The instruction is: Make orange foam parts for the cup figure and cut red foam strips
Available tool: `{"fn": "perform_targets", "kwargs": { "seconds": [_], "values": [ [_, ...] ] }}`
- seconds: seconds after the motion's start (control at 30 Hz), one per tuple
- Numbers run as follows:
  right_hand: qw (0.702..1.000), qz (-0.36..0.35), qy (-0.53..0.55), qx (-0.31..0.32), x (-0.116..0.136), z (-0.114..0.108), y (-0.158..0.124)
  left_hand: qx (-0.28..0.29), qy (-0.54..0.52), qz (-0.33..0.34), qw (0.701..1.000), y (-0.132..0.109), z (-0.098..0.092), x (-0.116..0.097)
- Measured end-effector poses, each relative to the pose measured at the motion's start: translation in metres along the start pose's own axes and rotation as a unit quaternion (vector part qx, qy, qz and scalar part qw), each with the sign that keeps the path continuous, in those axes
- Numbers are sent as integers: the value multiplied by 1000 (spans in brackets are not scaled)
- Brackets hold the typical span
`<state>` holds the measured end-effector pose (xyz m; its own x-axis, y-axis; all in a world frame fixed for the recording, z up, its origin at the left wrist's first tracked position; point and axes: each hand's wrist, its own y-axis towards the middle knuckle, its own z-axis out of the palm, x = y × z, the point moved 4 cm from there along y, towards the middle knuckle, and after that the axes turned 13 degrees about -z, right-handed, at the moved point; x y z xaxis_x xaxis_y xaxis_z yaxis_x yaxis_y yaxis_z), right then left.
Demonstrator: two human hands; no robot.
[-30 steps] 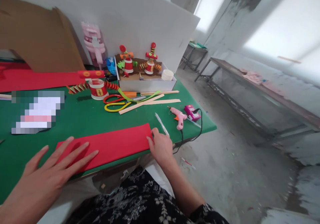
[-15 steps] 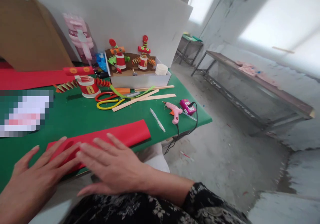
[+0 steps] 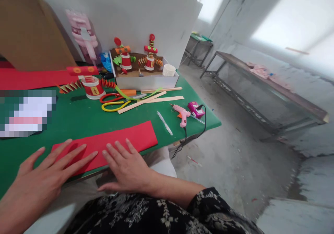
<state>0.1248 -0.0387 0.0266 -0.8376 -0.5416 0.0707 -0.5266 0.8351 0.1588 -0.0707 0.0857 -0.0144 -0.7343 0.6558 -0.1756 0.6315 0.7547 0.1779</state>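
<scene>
A folded strip of red paper (image 3: 141, 136) lies along the front edge of the green table. My left hand (image 3: 49, 169) rests flat on its left part with the fingers spread. On the middle of the strip lie the fingers of my right hand (image 3: 127, 168), stretched out, the thumb apart and below the table edge. Neither hand grips anything. Beyond the paper are scissors (image 3: 112, 106) with red and yellow handles, a white pen (image 3: 164, 123) and a pink hot glue gun (image 3: 181, 114). A paper-cup figure (image 3: 93, 88) with pleated paper arms stands behind the scissors.
A white box (image 3: 146, 82) at the back holds two similar figures and a stack of white cups (image 3: 169, 70). Pale strips (image 3: 142, 103) lie before it. The glue gun's black cord (image 3: 205, 119) hangs over the table edge near a purple plug block (image 3: 196, 110). A bench (image 3: 273, 82) stands at right.
My right hand has slid to the right along the paper, away from my left hand. The paper's right end now lies flatter. My left hand stays nearly in place.
</scene>
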Motion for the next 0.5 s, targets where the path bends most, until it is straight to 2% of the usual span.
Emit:
{"fn": "perform_targets", "kwargs": {
  "seconds": [0.1, 0.27, 0.5],
  "values": [
    [1000, 21, 11, 4, -6, -1, -10, 14, -18, 24, 999, -1, -1, -1],
    [999, 40, 26, 12, -19, -3, -28, -6, -47, 34, 998, -1, -3, -3],
    [997, 62, 41, 10, -30, -5, -43, -40, -50, 42, 997, 1, -18, -22]
  ]
}}
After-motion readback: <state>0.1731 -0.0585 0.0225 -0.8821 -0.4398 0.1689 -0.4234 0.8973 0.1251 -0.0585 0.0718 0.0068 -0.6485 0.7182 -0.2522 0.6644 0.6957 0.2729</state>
